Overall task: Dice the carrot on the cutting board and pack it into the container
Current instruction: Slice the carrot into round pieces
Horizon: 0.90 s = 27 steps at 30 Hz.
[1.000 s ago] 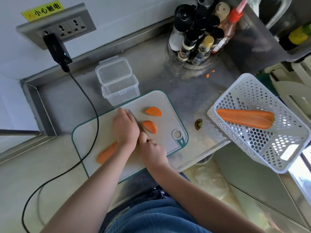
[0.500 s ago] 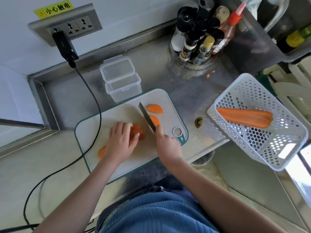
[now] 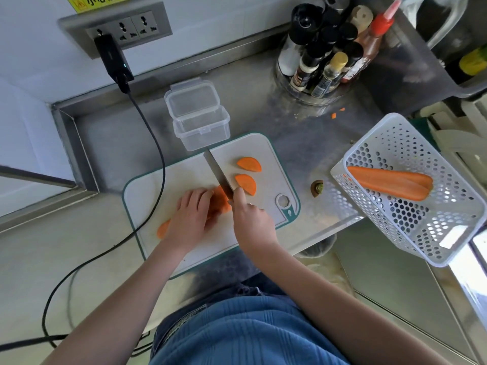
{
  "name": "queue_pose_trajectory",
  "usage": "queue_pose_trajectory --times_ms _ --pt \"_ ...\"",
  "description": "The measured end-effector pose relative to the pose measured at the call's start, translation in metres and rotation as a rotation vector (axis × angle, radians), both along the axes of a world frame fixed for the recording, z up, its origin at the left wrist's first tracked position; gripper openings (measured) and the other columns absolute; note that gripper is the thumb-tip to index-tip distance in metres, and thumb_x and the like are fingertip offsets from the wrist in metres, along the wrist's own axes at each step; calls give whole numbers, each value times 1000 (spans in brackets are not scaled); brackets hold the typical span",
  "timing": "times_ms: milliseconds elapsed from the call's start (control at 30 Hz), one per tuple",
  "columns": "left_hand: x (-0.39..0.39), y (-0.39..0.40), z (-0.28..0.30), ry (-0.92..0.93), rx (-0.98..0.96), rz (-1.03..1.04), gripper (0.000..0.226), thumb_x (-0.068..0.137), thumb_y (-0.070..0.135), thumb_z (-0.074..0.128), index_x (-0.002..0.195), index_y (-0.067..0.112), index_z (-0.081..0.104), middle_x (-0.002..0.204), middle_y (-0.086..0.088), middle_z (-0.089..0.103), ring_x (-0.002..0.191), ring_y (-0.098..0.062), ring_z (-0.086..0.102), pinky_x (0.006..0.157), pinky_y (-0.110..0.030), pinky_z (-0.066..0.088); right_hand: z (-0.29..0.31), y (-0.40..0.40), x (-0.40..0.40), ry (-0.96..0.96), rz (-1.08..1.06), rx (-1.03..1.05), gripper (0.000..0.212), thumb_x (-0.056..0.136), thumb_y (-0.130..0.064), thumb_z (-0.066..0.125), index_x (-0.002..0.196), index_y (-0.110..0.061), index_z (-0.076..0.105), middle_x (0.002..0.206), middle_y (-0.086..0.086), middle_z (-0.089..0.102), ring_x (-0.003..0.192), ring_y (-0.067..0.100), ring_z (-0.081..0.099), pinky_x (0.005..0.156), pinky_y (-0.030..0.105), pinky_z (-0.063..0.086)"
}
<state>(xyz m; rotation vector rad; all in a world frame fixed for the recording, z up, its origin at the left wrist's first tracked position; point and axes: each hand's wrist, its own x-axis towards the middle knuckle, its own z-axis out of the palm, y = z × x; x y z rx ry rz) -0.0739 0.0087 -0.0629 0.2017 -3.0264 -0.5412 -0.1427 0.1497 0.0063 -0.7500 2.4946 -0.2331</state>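
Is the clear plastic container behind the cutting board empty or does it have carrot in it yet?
Empty. The container stands open, lid flipped back, and nothing orange shows through its clear walls.

A kitchen — steel counter [image 3: 295,143], condiment bottles [image 3: 326,54], cutting board [image 3: 253,151], carrot basket [image 3: 448,233].
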Motion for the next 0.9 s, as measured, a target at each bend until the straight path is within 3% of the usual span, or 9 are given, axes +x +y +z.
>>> queue_pose_trajectory --times_ms 133,300,433,567,733,833,900 --pt "1 0 -2 -24 -3 -15 55 100 46 14 106 3 47 98 -20 59 94 -31 42 75 -46 50 -1 -3 1 -10 -10 7 46 88 8 37 130 -7 27 72 7 50 65 31 53 56 31 34" --pt "1 -1 -6 28 -25 -32 52 101 46 18 105 3 48 97 -19 57 92 -32 42 73 -45 50 -2 -5 2 -1 -29 3 38 93 3 37 128 -7 28 68 4 46 60 29 45 54 31 35" --pt "1 -3 -11 93 -40 -39 39 94 40 38 106 3 47 102 -13 45 92 -32 42 72 -44 50 -2 -9 5 -8 -10 21 40 90 7 35 126 -7 29 69 5 46 60 28 45 55 31 36" --pt "2 -2 -11 79 -42 -28 53 100 47 20 105 2 49 97 -16 51 91 -31 42 71 -44 49 -4 -11 9 20 -7 46 37 95 1 37 130 -7 29 74 7 58 66 30 59 55 31 37" --pt "3 -2 -14 72 -34 -26 61 101 46 15 102 -1 53 91 -19 55 88 -31 40 70 -43 50 -3 -16 10 5 -5 100 50 89 8 39 134 -7 24 90 9 65 80 31 65 57 30 37" --pt "3 0 -15 107 -35 -25 59 102 41 10 101 -1 51 88 -19 56 85 -30 38 67 -42 50 -4 -19 9 -37 -31 101 51 88 8 37 135 -7 23 94 10 64 83 32 64 59 32 38" --pt "3 -2 -17 122 -5 -43 43 103 31 17 102 1 49 89 -20 56 85 -30 39 69 -43 51 -6 -21 9 -41 -43 101 51 89 7 37 135 -8 23 95 10 64 84 32 64 60 32 39"
